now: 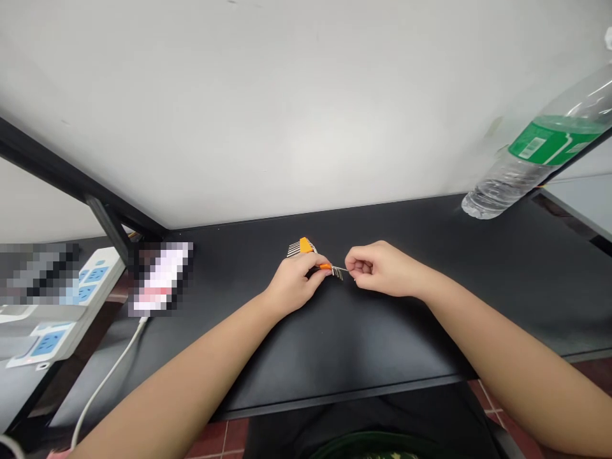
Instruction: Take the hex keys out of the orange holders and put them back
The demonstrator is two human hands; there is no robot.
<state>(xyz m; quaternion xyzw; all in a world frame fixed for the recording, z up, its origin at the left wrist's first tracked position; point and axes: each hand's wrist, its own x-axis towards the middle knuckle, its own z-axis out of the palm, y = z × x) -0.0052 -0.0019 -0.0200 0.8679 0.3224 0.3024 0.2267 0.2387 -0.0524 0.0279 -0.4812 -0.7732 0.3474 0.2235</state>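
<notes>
Red floor tiles (213, 440) show below the near edge of the counter (344, 344). A white cable (109, 373) runs beside the left forearm; that arm could snag it if it swings outward.

Farther in, near the counter's middle, the left hand (299, 280) pinches an orange holder (306, 245) between thumb and fingers, covering part of it. The right hand (375, 268) is curled, its thumb and fingertips pinching the end of a thin metal rod (340, 268) at the holder's right end. More rods (292, 249) fan out at the back left. The rod is slim, so a weak pinch could let it slip, and a loose left grip could let the holder twist.

To the left are a blurred device (160, 277), its screen unreadable, and a power strip (90, 287). At far right, near the wall (306, 115), a clear bottle (519, 175) bears a green label (557, 140) with a barcode; no brand is legible.
</notes>
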